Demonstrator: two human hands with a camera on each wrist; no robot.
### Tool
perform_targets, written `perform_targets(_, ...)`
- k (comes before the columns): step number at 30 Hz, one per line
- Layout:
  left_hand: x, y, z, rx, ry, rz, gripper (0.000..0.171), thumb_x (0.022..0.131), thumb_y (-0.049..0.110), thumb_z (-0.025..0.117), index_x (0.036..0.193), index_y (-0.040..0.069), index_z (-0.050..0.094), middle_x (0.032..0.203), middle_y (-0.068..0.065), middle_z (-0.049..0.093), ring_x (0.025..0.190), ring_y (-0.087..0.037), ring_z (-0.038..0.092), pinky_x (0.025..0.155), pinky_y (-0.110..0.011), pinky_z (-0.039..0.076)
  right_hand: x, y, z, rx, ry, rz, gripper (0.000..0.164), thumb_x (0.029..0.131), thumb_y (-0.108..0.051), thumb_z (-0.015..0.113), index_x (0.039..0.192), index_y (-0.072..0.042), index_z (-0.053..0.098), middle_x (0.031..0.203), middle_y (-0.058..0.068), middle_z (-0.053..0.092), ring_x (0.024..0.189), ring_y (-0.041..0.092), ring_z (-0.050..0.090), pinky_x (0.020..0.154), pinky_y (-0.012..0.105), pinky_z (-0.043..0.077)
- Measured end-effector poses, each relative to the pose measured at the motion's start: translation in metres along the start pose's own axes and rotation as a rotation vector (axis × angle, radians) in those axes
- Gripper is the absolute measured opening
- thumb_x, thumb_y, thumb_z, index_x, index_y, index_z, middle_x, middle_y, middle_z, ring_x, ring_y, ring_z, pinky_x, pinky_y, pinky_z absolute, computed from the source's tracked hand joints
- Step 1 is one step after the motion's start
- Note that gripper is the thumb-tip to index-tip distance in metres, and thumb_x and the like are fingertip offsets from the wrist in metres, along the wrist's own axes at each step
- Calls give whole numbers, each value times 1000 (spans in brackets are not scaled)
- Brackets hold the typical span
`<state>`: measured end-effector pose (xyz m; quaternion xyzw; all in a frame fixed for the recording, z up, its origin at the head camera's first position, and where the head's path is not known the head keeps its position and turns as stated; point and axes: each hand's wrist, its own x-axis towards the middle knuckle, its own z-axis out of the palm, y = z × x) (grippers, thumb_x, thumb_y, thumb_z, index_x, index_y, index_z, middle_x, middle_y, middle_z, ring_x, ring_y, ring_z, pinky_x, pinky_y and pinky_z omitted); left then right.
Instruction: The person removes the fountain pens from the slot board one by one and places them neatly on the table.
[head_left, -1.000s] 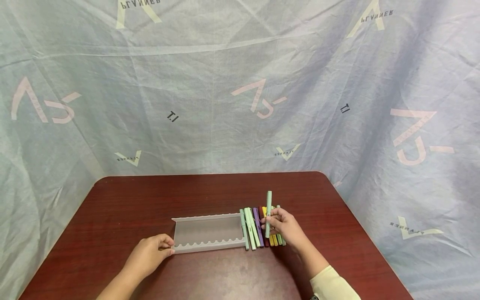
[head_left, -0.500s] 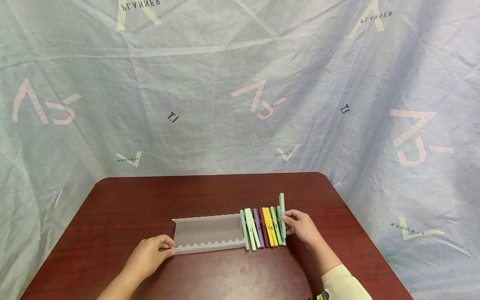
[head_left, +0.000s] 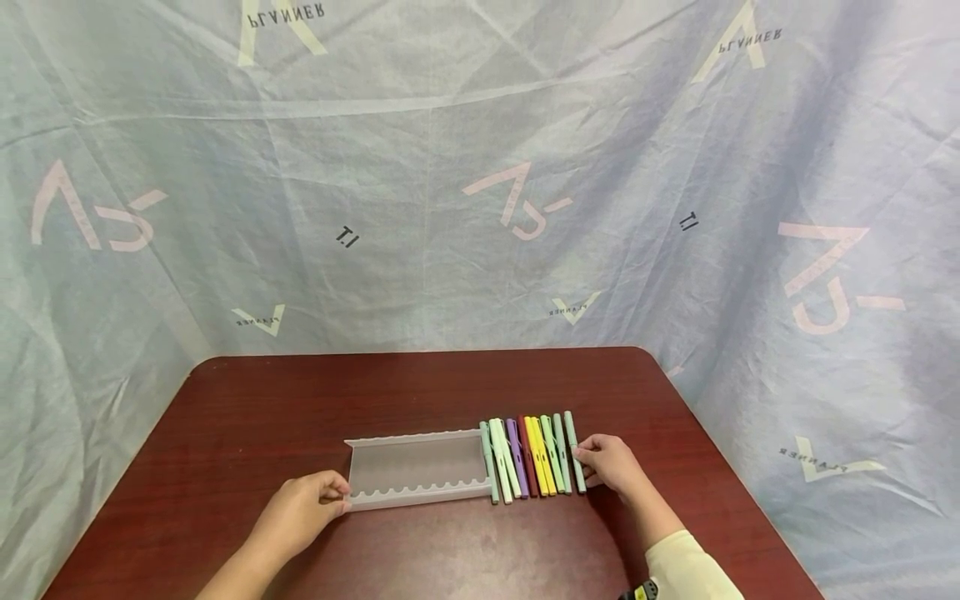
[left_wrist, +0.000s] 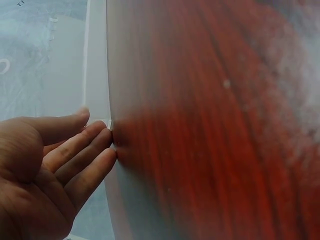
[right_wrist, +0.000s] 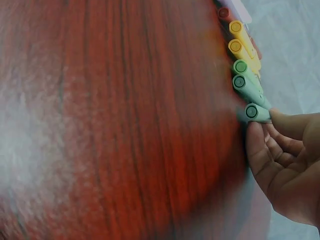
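My right hand point(head_left: 615, 463) pinches a pale green pen point(head_left: 572, 429) between thumb and fingers at the right end of a row of capped pens. In the right wrist view the pen's round end point(right_wrist: 252, 111) shows low over the table, a narrow gap from its neighbour. Mint, light green, purple, dark red and yellow pens point(head_left: 542, 457) lie side by side to its left. On the left, my left hand point(head_left: 303, 505) holds the near left corner of a translucent tray point(head_left: 420, 495) with scalloped long edges. No pens lie in the tray.
The row's leftmost mint pen point(head_left: 488, 461) lies right against the tray's right end. All of this is on a dark red wooden table point(head_left: 420, 392). A pale printed cloth point(head_left: 420, 208) hangs behind it and along both sides.
My right hand has carried the pale green pen rightward past the other pens and lowered it to the row's right end. My left hand has stayed at the tray's corner.
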<state>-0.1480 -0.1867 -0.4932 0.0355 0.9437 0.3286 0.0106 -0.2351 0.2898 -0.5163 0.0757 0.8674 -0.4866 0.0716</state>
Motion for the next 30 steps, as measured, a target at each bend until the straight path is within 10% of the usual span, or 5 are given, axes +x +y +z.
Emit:
perform_targets(15, 5, 0, -15, 15, 116, 37, 3, 91, 30, 70, 92, 28, 68, 89, 15, 71, 89, -14, 69, 80, -42, 54, 4, 0, 3, -101, 23, -3, 17, 92, -16, 68, 85, -2, 61, 73, 11, 60, 63, 21, 59, 54, 35, 57)
perform_targets(24, 6, 4, -38, -14, 236, -2, 35, 100, 46, 53, 119, 18, 63, 107, 0, 73, 95, -22, 70, 80, -48, 54, 2, -2, -2, -212, 59, -30, 31, 93, -36, 67, 90, -6, 62, 71, 9, 60, 57, 20, 58, 51, 33, 52)
perform_targets(30, 3, 15, -49, -46, 279, -1, 56, 99, 56, 46, 136, 14, 51, 129, -10, 64, 109, -32, 66, 88, -52, 52, -8, -30, -4, -332, 202, -184, 45, 97, -53, 53, 112, -11, 61, 103, 7, 66, 90, 23, 62, 76, 42, 52)
